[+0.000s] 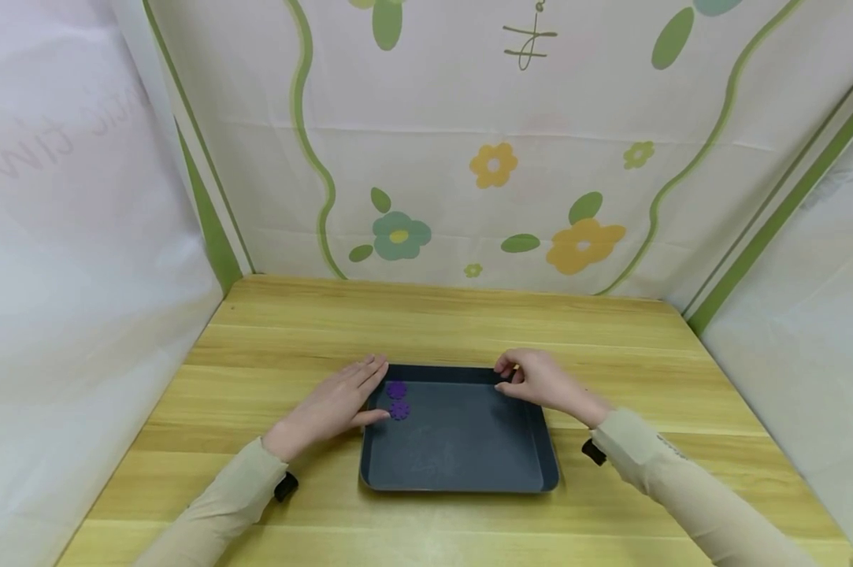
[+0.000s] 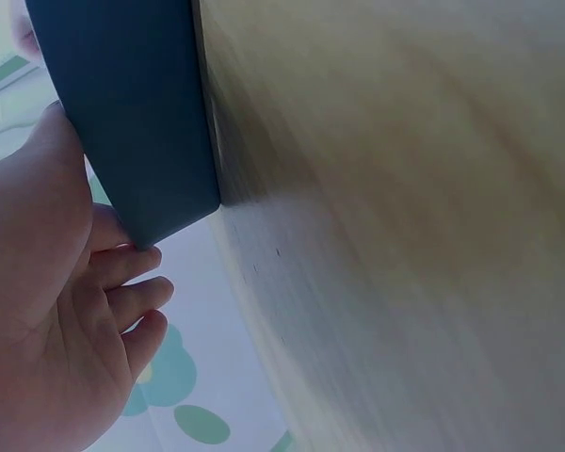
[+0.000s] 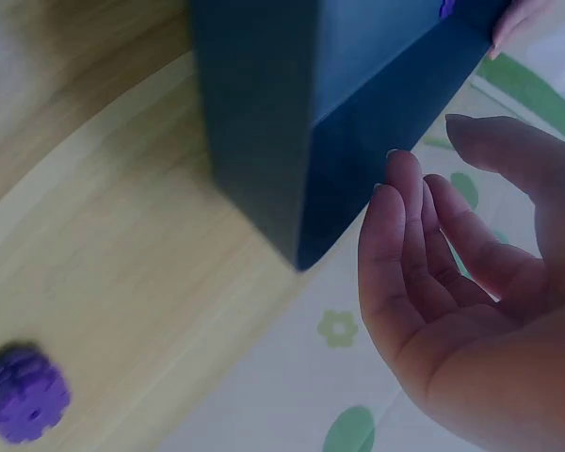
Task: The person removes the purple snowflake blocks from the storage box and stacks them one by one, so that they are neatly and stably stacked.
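Note:
A dark grey-blue rectangular tray lies on the wooden table. Two purple toothed discs sit inside, one behind the other, near its back left corner. My left hand rests along the tray's left rim with fingers extended. Its thumb reaches over the wall, close to the nearer disc. In the left wrist view, the tray's outer wall hides the thumb tip. At the back right corner hovers my right hand, fingers bent loosely and thumb apart. Nothing shows between thumb and fingers in the right wrist view.
A stack of purple toothed discs is on the table in the right wrist view; the head view does not show it. White curtains with flower prints enclose the back and sides of the table.

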Available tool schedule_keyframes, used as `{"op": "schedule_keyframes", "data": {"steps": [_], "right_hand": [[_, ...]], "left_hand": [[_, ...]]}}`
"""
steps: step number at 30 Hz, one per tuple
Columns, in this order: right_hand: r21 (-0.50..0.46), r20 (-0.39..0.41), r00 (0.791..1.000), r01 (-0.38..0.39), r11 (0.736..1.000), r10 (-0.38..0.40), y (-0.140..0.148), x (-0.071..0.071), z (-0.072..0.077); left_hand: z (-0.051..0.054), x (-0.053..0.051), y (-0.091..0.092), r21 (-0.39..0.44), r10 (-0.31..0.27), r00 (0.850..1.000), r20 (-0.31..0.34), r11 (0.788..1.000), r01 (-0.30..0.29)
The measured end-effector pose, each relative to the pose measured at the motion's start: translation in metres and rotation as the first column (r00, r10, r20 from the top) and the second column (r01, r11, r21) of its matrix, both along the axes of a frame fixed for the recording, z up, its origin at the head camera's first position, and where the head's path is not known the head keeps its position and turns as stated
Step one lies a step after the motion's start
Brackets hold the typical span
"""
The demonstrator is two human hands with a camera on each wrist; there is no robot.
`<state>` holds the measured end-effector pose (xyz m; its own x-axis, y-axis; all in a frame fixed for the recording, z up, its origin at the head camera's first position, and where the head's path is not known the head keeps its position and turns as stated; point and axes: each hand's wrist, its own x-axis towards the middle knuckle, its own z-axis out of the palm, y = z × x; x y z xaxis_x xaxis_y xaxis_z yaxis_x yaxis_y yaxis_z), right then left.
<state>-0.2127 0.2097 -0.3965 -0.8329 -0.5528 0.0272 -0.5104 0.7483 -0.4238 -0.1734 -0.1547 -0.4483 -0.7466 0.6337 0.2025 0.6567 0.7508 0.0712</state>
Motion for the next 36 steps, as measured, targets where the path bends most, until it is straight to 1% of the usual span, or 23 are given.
{"op": "schedule_keyframes", "data": {"steps": [6, 10, 13, 20, 23, 27, 32, 36], "right_hand": [[-0.021, 0.032, 0.999, -0.043, 0.999, 0.043, -0.019, -0.002, 0.000], [-0.025, 0.063, 0.996, -0.063, 0.998, 0.065, -0.030, -0.004, -0.003], [-0.031, 0.057, 0.993, -0.099, 0.995, 0.100, -0.038, -0.005, -0.005], [-0.053, 0.052, 0.984, -0.165, 0.985, 0.168, -0.059, -0.006, -0.010], [-0.057, 0.062, 0.979, -0.192, 0.980, 0.195, -0.067, -0.006, -0.013], [-0.062, 0.073, 0.975, -0.208, 0.976, 0.212, -0.076, -0.006, -0.013], [-0.054, 0.066, 0.973, -0.220, 0.974, 0.223, -0.086, -0.008, -0.014], [-0.060, 0.085, 0.965, -0.243, 0.968, 0.247, -0.093, -0.008, -0.015]], "left_hand": [[0.000, 0.000, 0.001, 0.000, -0.001, 1.000, -0.009, 1.000, 0.001], [-0.001, 0.000, 0.000, -0.002, 0.000, 1.000, -0.011, 1.000, 0.000], [-0.002, 0.000, 0.000, -0.001, 0.001, 1.000, -0.006, 1.000, -0.001], [-0.002, 0.000, 0.001, 0.004, -0.008, 1.000, -0.026, 1.000, 0.008], [-0.001, 0.000, 0.001, -0.001, -0.004, 1.000, -0.013, 1.000, 0.004], [0.002, 0.001, 0.002, -0.007, 0.008, 1.000, 0.019, 1.000, -0.008], [0.003, 0.001, 0.001, -0.005, 0.014, 0.999, 0.028, 1.000, -0.014], [0.002, 0.001, 0.001, -0.002, 0.011, 1.000, 0.023, 1.000, -0.011]]}}
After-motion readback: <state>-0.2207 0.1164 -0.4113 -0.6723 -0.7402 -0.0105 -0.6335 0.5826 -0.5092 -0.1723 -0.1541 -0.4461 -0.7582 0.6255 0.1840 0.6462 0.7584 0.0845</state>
